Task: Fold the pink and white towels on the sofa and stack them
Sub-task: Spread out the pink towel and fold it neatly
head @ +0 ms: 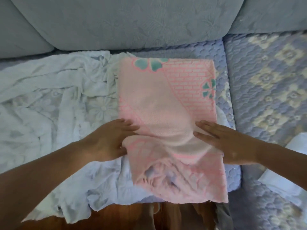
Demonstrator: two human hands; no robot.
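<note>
A pink towel (167,100) with green flowers and a brick pattern lies folded lengthwise on the sofa seat, its near end hanging over the front edge. Under it and to the left spreads a crumpled white towel (54,97) with a raised flower pattern. My left hand (108,140) rests flat on the pink towel's left edge, fingers straight, thumb at the edge. My right hand (227,140) lies flat on its right side, fingers pointing left. The cloth bunches in wrinkles between and below the two hands.
The blue-grey sofa backrest (132,22) rises behind the towels. A quilted blue and cream seat cover (269,77) stretches to the right. A white cloth (287,171) lies at the right edge. Wooden floor (116,219) shows below the seat front.
</note>
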